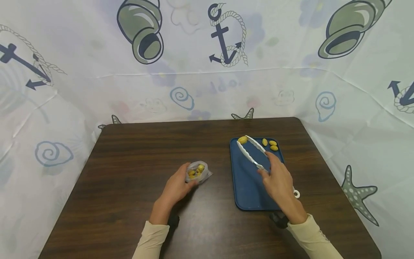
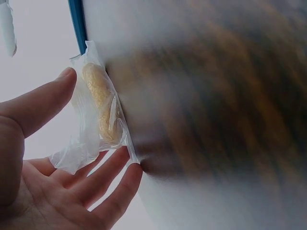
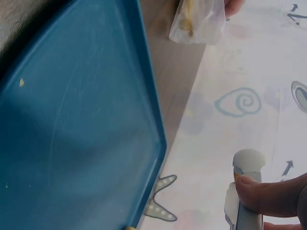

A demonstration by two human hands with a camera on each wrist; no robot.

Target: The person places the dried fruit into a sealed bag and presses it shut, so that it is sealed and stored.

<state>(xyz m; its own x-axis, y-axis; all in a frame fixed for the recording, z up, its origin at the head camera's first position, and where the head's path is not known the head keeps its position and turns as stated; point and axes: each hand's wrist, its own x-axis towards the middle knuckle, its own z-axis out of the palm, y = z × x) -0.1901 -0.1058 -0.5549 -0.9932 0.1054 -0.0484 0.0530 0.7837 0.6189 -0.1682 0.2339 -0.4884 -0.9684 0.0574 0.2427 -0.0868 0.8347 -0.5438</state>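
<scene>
My left hand (image 1: 177, 184) holds a small clear plastic bag (image 1: 207, 175) on the table, thumb on one side and fingers on the other. Inside the bag's open mouth lie several yellow-brown oval nuts (image 1: 201, 168); the left wrist view shows their rough, tan surface (image 2: 101, 96) through the plastic. With my right hand (image 1: 279, 180) I grip metal tongs with white tips (image 1: 247, 154). Between those tips is one nut (image 1: 242, 140), over the far left corner of a blue tray (image 1: 245, 194). Three more nuts (image 1: 273, 143) lie in the tray's far right corner.
Under everything is a dark wood-grain table (image 1: 129, 172), the tray on its right half. A pale cloth (image 1: 200, 93) printed with anchors and shells hangs behind and at both sides. The tongs' white ring (image 1: 296, 193) sticks out past my right wrist.
</scene>
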